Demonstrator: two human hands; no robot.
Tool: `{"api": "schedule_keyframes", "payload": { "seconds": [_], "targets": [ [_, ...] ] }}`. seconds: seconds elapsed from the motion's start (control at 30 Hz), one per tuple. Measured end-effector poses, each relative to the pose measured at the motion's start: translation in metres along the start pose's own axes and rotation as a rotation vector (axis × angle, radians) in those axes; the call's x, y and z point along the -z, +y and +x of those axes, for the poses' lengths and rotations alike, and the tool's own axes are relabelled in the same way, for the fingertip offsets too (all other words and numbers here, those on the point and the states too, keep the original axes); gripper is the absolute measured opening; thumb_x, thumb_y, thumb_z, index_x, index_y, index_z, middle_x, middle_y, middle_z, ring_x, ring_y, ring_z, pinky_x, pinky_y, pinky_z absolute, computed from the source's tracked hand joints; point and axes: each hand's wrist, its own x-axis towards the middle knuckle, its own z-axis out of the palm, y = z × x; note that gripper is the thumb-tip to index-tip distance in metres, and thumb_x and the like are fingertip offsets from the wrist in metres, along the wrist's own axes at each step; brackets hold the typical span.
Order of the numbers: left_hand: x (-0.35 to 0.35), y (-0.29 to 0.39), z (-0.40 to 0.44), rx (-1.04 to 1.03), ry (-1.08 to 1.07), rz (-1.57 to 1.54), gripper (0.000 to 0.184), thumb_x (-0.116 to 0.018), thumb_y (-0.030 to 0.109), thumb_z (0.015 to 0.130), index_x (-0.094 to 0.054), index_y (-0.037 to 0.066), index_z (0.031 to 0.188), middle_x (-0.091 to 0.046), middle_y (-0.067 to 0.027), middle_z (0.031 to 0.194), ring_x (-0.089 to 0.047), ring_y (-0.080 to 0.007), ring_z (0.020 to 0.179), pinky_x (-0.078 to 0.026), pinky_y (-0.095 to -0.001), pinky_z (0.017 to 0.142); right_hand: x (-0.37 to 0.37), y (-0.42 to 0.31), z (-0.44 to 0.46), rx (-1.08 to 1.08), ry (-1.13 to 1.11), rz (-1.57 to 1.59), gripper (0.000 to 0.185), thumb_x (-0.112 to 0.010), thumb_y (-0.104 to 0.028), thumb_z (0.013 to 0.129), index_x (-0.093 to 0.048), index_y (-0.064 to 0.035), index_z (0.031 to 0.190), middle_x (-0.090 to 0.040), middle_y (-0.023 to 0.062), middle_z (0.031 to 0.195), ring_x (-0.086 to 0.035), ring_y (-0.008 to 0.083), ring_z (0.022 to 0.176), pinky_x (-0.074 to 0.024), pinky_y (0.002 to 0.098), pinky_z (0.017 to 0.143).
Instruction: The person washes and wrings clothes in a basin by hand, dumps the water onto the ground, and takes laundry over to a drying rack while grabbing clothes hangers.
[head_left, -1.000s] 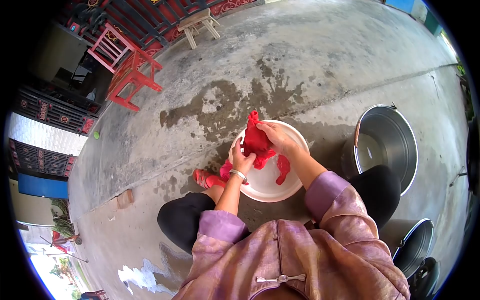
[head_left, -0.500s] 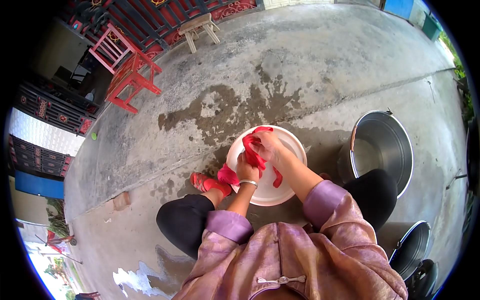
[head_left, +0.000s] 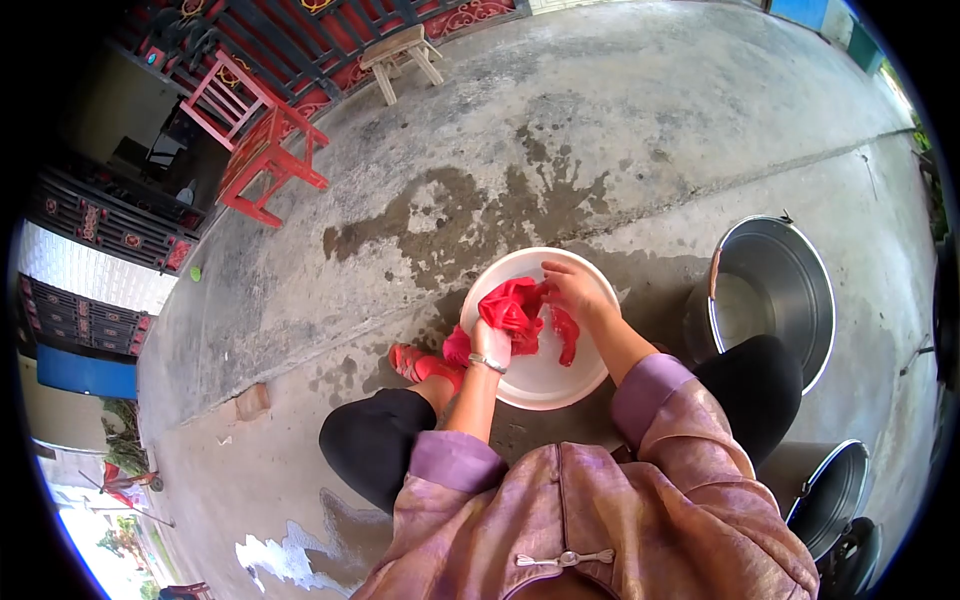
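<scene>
A wet red cloth (head_left: 512, 308) lies bunched over the left part of a white basin (head_left: 530, 392). My left hand (head_left: 489, 341), with a bracelet on its wrist, is closed around the cloth's near side. My right hand (head_left: 572, 288) is over the basin at the cloth's right edge, fingers stretched and apart; whether the thumb touches the fabric is hard to tell. Another strip of red fabric (head_left: 567, 336) hangs down inside the basin, below my right hand. Pinkish-red fabric (head_left: 457, 345) sits at the basin's left rim, beside my red sandal (head_left: 408, 361).
To the right stands a large metal bucket (head_left: 768, 300), with a second metal bucket (head_left: 835, 495) nearer me. A red wooden chair (head_left: 262, 150) and a small wooden stool (head_left: 398, 55) stand by the gate. Water stains mark the concrete floor (head_left: 450, 215). A brick (head_left: 252, 402) lies at left.
The red cloth has gone from a raised, twisted strip to a looser bunch lower down. My right hand has moved right and its fingers have spread; my left hand has turned under the cloth.
</scene>
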Motion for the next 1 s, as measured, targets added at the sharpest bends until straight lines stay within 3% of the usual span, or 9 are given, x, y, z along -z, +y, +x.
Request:
{"api": "schedule_keyframes", "payload": {
  "seconds": [0.07,0.23,0.33,0.43,0.53,0.57,0.8,0.83,1.0],
  "targets": [
    [0.015,-0.001,0.011,0.005,-0.131,-0.115,0.038,-0.044,0.03,0.087,-0.049,0.003,0.114,-0.054,-0.0127,0.114,-0.051,-0.0268,0.105,-0.038,-0.0415,0.095,0.006,0.009,0.0,-0.003,-0.038,-0.164,0.038,-0.046,-0.007,0.083,-0.049,-0.0104,0.12,-0.055,0.0084,0.107,-0.054,0.0194,0.094,-0.0473,0.0322,0.078],
    [-0.002,0.008,0.006,0.033,-0.233,-0.305,0.043,-0.046,0.034,0.085,-0.048,0.004,0.116,-0.052,-0.0098,0.115,-0.048,-0.026,0.107,-0.038,-0.0423,0.094,0.015,0.021,-0.006,0.0,-0.396,-0.267,0.029,-0.063,-0.009,0.077,-0.059,-0.0048,0.105,-0.063,0.0031,0.085,-0.058,0.0151,0.077,-0.0471,0.0267,0.072],
    [-0.005,0.008,0.006,-0.015,-0.271,-0.25,0.049,-0.051,0.041,0.081,-0.047,0.007,0.116,-0.052,-0.0079,0.113,-0.048,-0.0235,0.106,-0.038,-0.0411,0.094,0.009,0.013,-0.02,-0.044,-0.505,-0.314,0.026,-0.065,-0.012,0.076,-0.062,-0.0054,0.101,-0.062,0.0008,0.086,-0.058,0.0131,0.075,-0.0475,0.0276,0.068],
    [0.0,0.008,0.011,-0.052,-0.265,-0.158,0.063,-0.049,0.054,0.079,-0.043,0.008,0.121,-0.049,-0.008,0.118,-0.045,-0.0241,0.11,-0.034,-0.0408,0.097,-0.002,-0.003,-0.039,0.077,-0.441,-0.588,0.024,-0.067,-0.014,0.073,-0.064,-0.006,0.096,-0.064,0.0036,0.085,-0.059,0.0129,0.075,-0.0479,0.0308,0.066],
    [0.004,0.01,0.017,-0.056,-0.202,-0.102,0.071,-0.044,0.063,0.077,-0.041,0.01,0.124,-0.048,-0.0067,0.121,-0.043,-0.0246,0.113,-0.031,-0.0408,0.1,-0.01,0.01,-0.024,0.546,-0.256,-0.94,0.021,-0.067,-0.017,0.07,-0.066,-0.0074,0.089,-0.065,0.0096,0.08,-0.06,0.0156,0.07,-0.0475,0.0328,0.067],
    [0.005,0.01,0.018,-0.053,-0.172,-0.088,0.072,-0.043,0.065,0.076,-0.042,0.01,0.123,-0.048,-0.0057,0.121,-0.043,-0.0244,0.113,-0.031,-0.0406,0.1,-0.012,0.013,-0.022,0.523,-0.174,-1.015,0.017,-0.064,-0.017,0.071,-0.067,-0.0085,0.086,-0.063,0.0143,0.076,-0.061,0.0228,0.068,-0.0477,0.0339,0.072],
    [0.026,0.006,0.028,0.01,0.043,-0.209,0.072,-0.036,0.069,0.077,-0.046,0.011,0.118,-0.051,-0.006,0.116,-0.045,-0.0238,0.109,-0.031,-0.0393,0.099,-0.028,0.019,-0.064,1.123,0.237,-1.009,0.011,-0.062,-0.014,0.069,-0.065,-0.0079,0.078,-0.062,0.0085,0.076,-0.06,0.025,0.073,-0.0491,0.0356,0.07],
    [0.031,0.004,0.031,0.035,-0.201,-0.292,0.076,-0.033,0.07,0.077,-0.044,0.009,0.12,-0.05,-0.0089,0.119,-0.044,-0.0268,0.11,-0.031,-0.0404,0.099,-0.03,0.021,-0.071,1.117,0.164,-1.08,0.009,-0.063,-0.013,0.067,-0.061,-0.0075,0.074,-0.06,0.0078,0.076,-0.059,0.0254,0.074,-0.0489,0.0348,0.067],
    [0.011,0.005,0.016,0.061,-0.191,-0.209,0.083,-0.029,0.07,0.078,-0.039,0.002,0.125,-0.045,-0.0156,0.126,-0.042,-0.0312,0.116,-0.03,-0.0444,0.101,-0.032,0.042,-0.084,1.029,0.031,-1.112,0.011,-0.058,-0.011,0.067,-0.057,-0.0059,0.076,-0.059,0.0119,0.071,-0.059,0.0267,0.068,-0.0485,0.0366,0.061]
  ]
}}
